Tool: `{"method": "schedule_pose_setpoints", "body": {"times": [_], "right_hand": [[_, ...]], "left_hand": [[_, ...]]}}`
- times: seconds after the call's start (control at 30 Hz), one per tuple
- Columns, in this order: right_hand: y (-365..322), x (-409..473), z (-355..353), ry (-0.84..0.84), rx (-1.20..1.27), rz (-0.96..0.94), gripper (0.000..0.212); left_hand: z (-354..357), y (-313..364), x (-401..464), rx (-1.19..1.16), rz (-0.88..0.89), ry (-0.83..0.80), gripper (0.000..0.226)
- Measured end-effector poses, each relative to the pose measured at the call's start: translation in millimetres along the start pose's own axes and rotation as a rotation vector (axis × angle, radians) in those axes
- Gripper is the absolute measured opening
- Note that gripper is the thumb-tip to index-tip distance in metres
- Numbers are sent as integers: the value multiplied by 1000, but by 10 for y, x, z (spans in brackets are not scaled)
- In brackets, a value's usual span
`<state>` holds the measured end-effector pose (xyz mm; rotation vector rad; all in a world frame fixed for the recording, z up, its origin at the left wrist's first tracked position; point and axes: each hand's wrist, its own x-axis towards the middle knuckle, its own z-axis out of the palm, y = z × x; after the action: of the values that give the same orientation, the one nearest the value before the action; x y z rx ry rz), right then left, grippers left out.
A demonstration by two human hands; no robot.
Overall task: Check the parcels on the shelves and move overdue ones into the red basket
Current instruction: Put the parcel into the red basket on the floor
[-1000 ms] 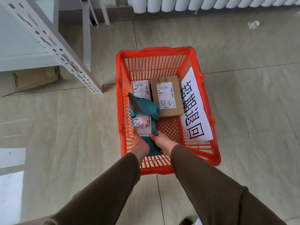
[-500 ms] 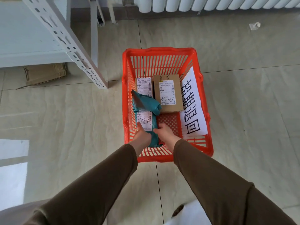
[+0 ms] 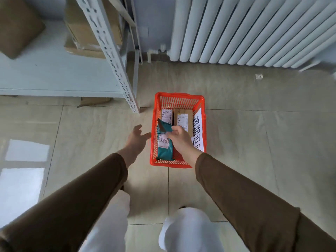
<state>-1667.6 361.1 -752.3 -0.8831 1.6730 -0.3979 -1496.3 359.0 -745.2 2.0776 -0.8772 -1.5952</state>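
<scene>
The red basket (image 3: 179, 95) stands on the tiled floor just right of the shelf post. Inside it lies a teal soft parcel (image 3: 164, 151) with a white label, its far end folded up. Behind that are a white-labelled parcel (image 3: 167, 115) and a brown box (image 3: 182, 117). A white paper sign (image 3: 199, 124) with black characters leans on the basket's right wall. My left hand (image 3: 137, 140) hovers left of the basket, fingers spread and empty. My right hand (image 3: 179, 139) hangs over the basket beside the teal parcel's folded end, fingers loosely curled, holding nothing.
A grey metal shelf (image 3: 54, 77) with a perforated post (image 3: 112, 57) fills the upper left and carries cardboard boxes (image 3: 81, 24). Flattened cardboard (image 3: 94, 101) lies under it. A white radiator (image 3: 245, 30) lines the back wall, with a paper scrap (image 3: 259, 76) on the floor.
Both hands have let go of the teal parcel, which now lies in the basket. The hands rose and parted, the left moving out past the basket's left wall. My view has lifted higher.
</scene>
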Motion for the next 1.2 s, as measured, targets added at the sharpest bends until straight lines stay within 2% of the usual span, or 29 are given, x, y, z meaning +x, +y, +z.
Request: {"method": "schedule_pose_setpoints", "body": {"times": [0.17,0.27,0.5,0.63,0.93,1.2], "right_hand": [[-1278,-944,-144,-23,-81,-217,40],[-1980,-1388,-90,-55,-151,-336,48],[-3417,-2314,664,-140,-226,-577,51],[-4071,-2695,1374,-139,-253,-691,46],[-5063,-3177,3057,-182,-179,-769,43],[-5690,-3079,4069,-216,-229,-810,40]], "left_hand": [[-847,764,-1090,-117,162,74,59],[-1367,1131,-1615,-177,240,94,57],[-2933,1560,-2454,-281,441,177,52],[-3903,1591,-2668,-317,518,219,48],[-5982,1398,-2752,-319,618,279,45],[-7088,1305,-2364,-343,638,312,41]]}}
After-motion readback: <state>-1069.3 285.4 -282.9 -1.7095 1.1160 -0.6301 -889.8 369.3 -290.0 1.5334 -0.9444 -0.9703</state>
